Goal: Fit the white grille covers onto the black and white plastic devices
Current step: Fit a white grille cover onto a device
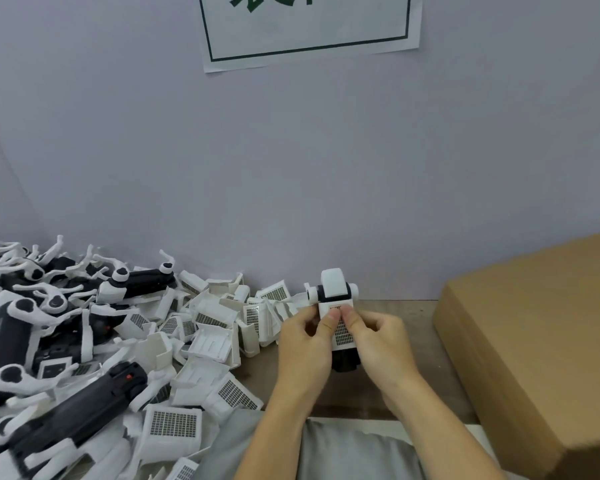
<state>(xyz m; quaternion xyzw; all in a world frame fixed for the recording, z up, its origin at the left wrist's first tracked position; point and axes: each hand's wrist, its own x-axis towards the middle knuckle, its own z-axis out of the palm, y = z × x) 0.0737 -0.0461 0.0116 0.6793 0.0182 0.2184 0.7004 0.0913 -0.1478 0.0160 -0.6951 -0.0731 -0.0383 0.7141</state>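
**Desk:** What sits at centre frame?

**Photographer:** A person's two hands hold one black and white device [336,303] upright above the wooden table [413,313], just right of centre. A white grille cover [342,332] lies against its front face.

**Desk:** And the grip?

**Photographer:** The left hand [305,344] wraps the device's left side, thumb pressed on the cover. The right hand [381,341] curls round the right side, thumb and forefinger pressing the cover near its top. The two thumbs almost touch. Whether the cover is fully seated, I cannot tell.

**Desk:** The rest of the parts?

**Photographer:** A heap of loose grille covers [201,327] spreads from lower left toward centre, reaching just beside the left hand. Farther left, a pile of black and white devices [49,323] fills the left edge.

**Desk:** Background?

**Photographer:** A brown cardboard box [541,341] at right, a pale wall [291,168], and a green-bordered paper sign [309,26] at top centre, cut off by the frame.
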